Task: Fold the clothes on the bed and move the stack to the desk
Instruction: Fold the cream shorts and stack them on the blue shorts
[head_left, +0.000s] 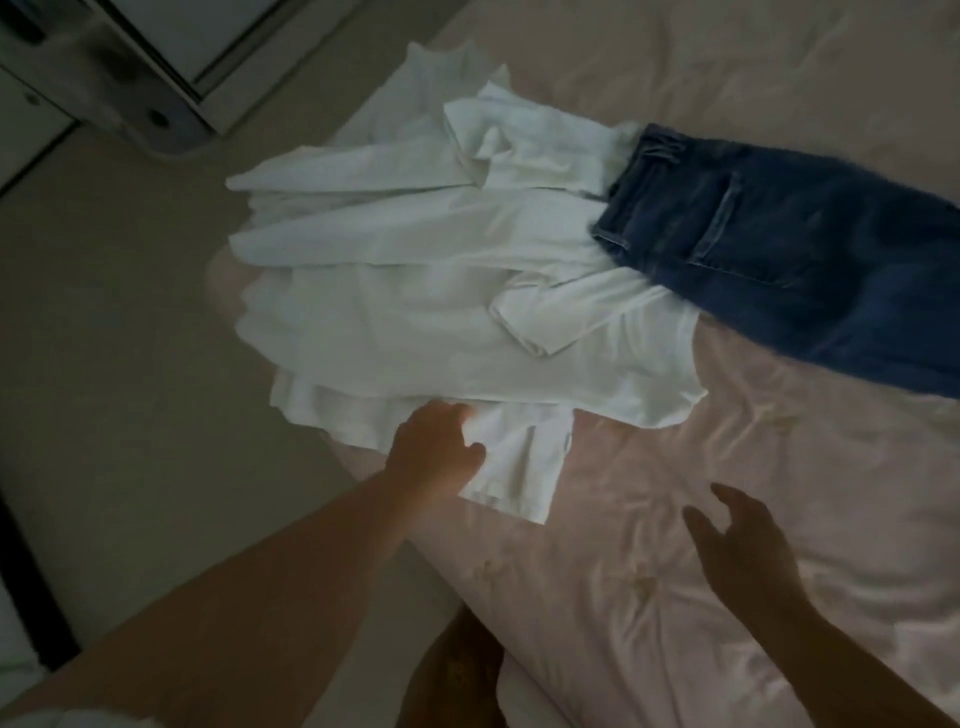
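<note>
Barely begun: white garments (441, 312) & jeans (779, 249) lie unfolded on bed (675, 597). Hem pinched by left hand (436, 447); right hand (737, 545) open, empty. Desk not seen.

1. The bed sheet (727, 519) is pale pink, plain, with creases
2. The clothes (415, 312) heaped on the sheet's near-left corner are white, without pattern
3. The jeans (779, 249) beside the white heap, to its right, are dark blue denim with paler faded seams
4. The floor (104, 312) left of the sheet is dull beige
</note>
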